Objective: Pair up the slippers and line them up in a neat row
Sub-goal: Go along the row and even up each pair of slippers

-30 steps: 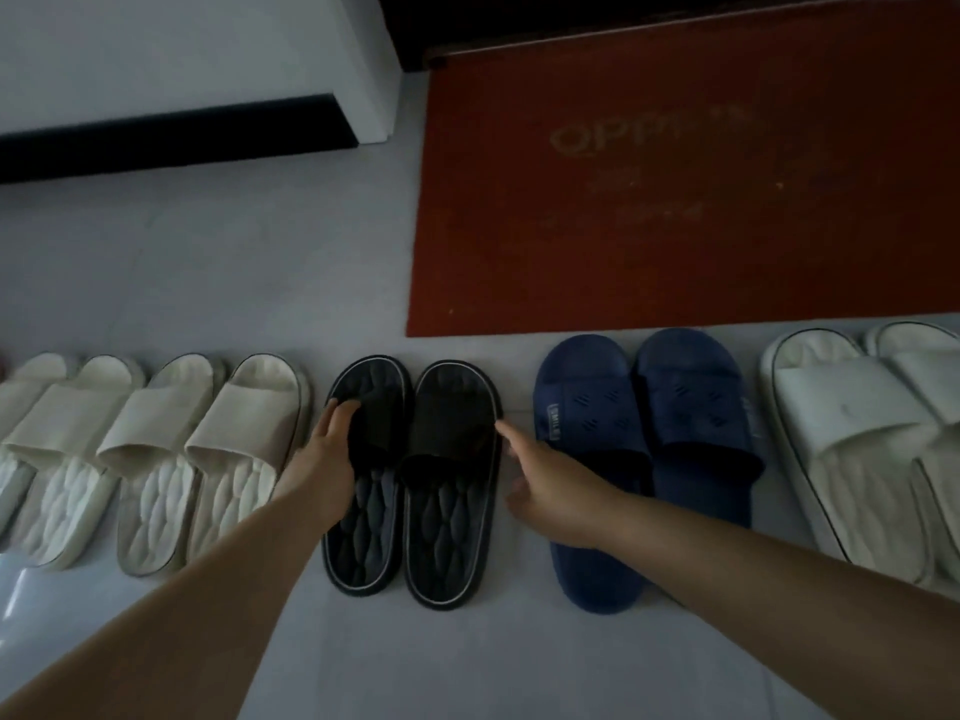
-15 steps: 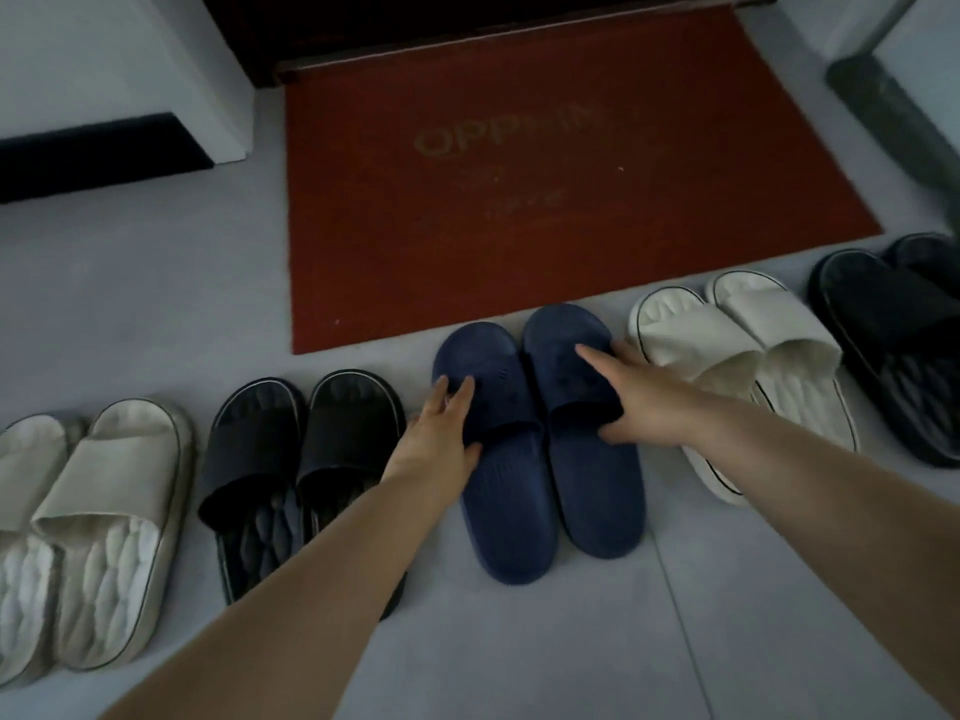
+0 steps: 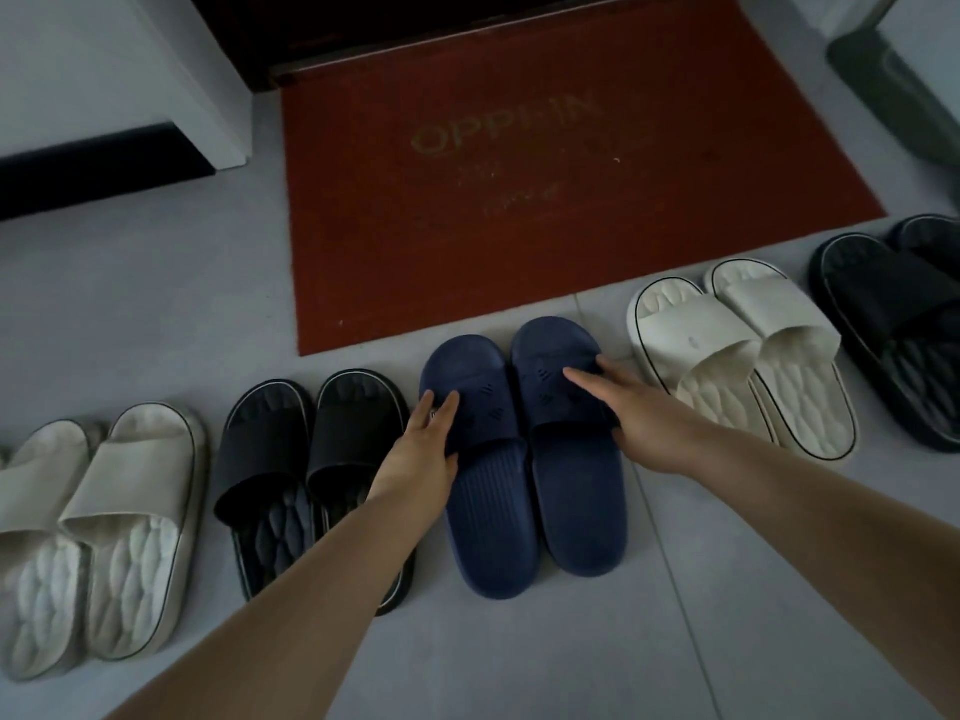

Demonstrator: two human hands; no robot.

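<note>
My left fingers (image 3: 441, 407) lie flat and spread on the strap of the left navy slipper (image 3: 480, 465), at its left edge; my left hand (image 3: 418, 454) is open, pressing rather than gripping. My right fingers (image 3: 587, 381) stretch flat across the strap of the right navy slipper (image 3: 569, 449), and my right hand (image 3: 649, 423) is also open, its palm at the strap's right side. I cannot tell whether either thumb hooks under a strap.

The two navy slippers sit side by side, touching along their inner edges, toes pointing far, their tips just beside the near edge of the red mat (image 3: 519, 200).

Left of them stands a black pair (image 3: 311, 459), also side by side, partly covered by my left forearm. Farther left is a cream pair (image 3: 104, 522), with one slipper cut by the frame edge. Right of the navy pair lies another cream pair (image 3: 737, 356), angled slightly, and beyond it a second black pair (image 3: 893, 324) at the right edge. All rest on the grey floor (image 3: 519, 657), forming a row that runs left to right.
</note>
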